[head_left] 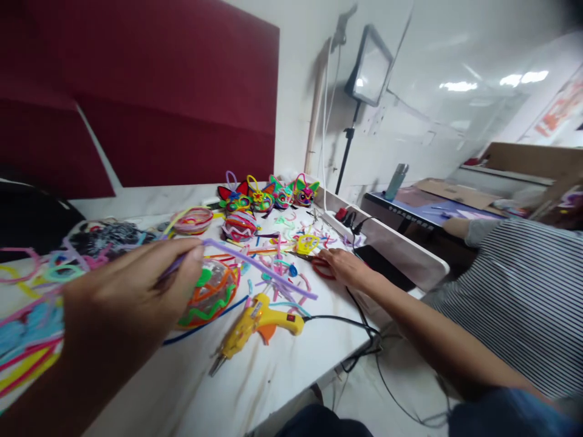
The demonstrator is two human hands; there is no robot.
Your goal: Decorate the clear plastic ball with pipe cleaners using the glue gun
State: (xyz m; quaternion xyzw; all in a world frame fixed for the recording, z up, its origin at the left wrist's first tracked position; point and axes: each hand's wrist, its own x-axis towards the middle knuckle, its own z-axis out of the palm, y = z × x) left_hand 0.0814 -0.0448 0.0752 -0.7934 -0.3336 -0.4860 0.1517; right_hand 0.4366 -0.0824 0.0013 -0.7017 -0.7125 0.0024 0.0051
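Observation:
My left hand (136,291) is closed on a purple pipe cleaner (259,267), which sticks out to the right above the table. At the right side of the table my right hand (346,265) has its fingers on the red handles of a pair of scissors (322,269); the grip is partly hidden. Behind my left hand lies a round ornament (212,291) with orange and green pipe cleaner strips. A yellow glue gun (255,321) rests in front, nozzle toward me. Beyond the scissors is a yellow pipe cleaner shape (307,244).
Several colourful animal-face ornaments (262,197) stand along the wall. Pipe cleaners (31,340) pile up at the left, with scraps across the middle. A black cord (341,317) runs off the table's right edge. A person in a striped top (519,303) is at the right.

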